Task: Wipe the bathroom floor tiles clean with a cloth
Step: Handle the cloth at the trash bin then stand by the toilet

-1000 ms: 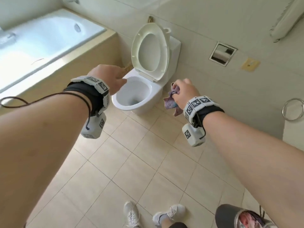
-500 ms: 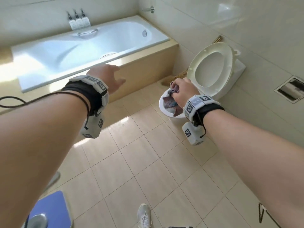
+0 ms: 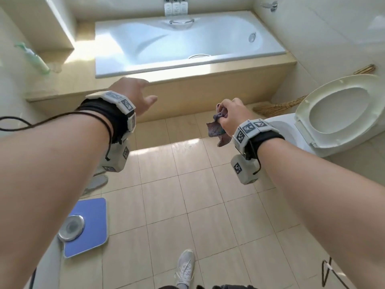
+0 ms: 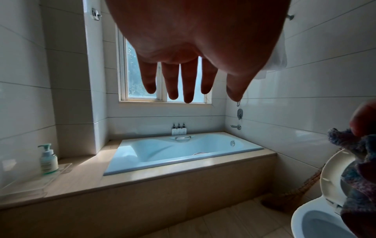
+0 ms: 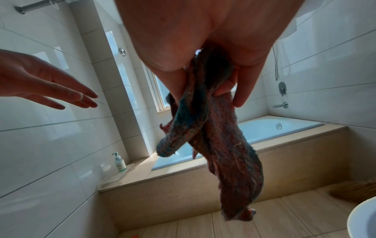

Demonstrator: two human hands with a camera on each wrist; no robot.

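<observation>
Two hands are up in the air over the floor tiles (image 3: 193, 197). The right hand (image 3: 230, 115) has its fingers curled tight round a cloth (image 3: 216, 127), and the cloth hangs down below those fingers, well above the floor. The left hand (image 3: 131, 94) holds nothing; its fingers (image 4: 188, 83) are straight and a little spread, pointing toward the bathtub (image 3: 183, 44).

The head view shows things the wrist views miss: one blue scale (image 3: 86, 226) on the floor far under the left fingers, one white shoe (image 3: 185, 266), and the two grey wrist bands. The left wrist view shows one window (image 4: 162, 90) behind the fingertips, which the head view does not show. The right wrist view shows the whole cloth (image 5: 223, 145) best. From above only a small bunch peeks out beside the thumb.

The cloth looks old and fuzzy. It is reddish purple with some blue-green in it, twisted into two long floppy tails with loose threads on the edges.

Counting: one cloth, one bathtub, one toilet (image 3: 325, 122) past the right fingers with its lid up, one straw broom (image 3: 279, 106) leaning by the toilet, three small bottles (image 3: 175, 7) at the far end of the tub, and one green pump bottle (image 4: 47, 159) on the ledge to the left of the left fingers.
</observation>
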